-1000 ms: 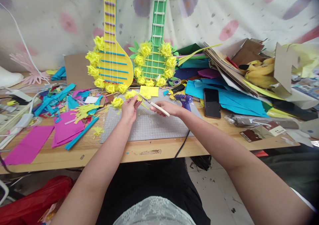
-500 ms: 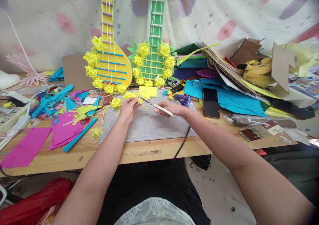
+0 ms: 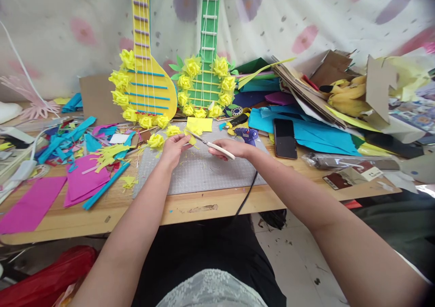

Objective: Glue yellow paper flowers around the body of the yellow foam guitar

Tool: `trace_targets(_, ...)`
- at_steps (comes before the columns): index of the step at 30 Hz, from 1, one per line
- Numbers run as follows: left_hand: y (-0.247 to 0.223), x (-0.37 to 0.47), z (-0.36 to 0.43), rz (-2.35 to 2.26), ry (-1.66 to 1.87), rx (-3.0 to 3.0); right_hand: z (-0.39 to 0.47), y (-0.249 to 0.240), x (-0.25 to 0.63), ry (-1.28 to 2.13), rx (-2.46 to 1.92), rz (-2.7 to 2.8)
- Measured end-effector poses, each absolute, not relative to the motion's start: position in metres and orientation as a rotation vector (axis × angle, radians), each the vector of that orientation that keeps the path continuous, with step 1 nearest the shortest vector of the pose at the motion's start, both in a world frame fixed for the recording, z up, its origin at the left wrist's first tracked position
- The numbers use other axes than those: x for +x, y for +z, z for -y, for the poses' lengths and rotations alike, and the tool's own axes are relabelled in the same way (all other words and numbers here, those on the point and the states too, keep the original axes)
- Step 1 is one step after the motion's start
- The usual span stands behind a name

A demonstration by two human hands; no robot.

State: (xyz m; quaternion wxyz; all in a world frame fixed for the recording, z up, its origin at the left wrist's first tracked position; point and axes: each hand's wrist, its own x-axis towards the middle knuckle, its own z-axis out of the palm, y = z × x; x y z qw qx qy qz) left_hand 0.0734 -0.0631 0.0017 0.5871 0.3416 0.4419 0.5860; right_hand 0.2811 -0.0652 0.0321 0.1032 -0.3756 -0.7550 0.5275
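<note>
Leftward, near a yellow paper flower (image 3: 155, 141), the left hand (image 3: 174, 150) pinches a small yellow piece (image 3: 192, 139), finger and thumb closed on it, above the cutting mat (image 3: 195, 175). Probably thin paper, it should be light, soft and easily creased or torn; a gentle hold by the edge, clear of the blades, seems best. Next, the scissors (image 3: 220, 150) reach the piece, likely stiff and steady by their white handle, which the right hand (image 3: 231, 147) curls around, fingers partly hidden.

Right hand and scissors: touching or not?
Touching. The head view shows the right hand closed around the white handle of the scissors.
</note>
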Motion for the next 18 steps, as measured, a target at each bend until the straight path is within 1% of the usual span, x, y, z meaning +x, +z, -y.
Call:
trace_targets(9,0.0014,0.0750,0.0660,-1.013,1.276,0.862,0.0620,0.0280,0.2778,1.460,-1.123,2.296)
trace_targets(18,0.0042,0.0744,0.0674,-1.032,1.242,0.878,0.0604,0.0246,0.2783,1.571,-1.077,2.223)
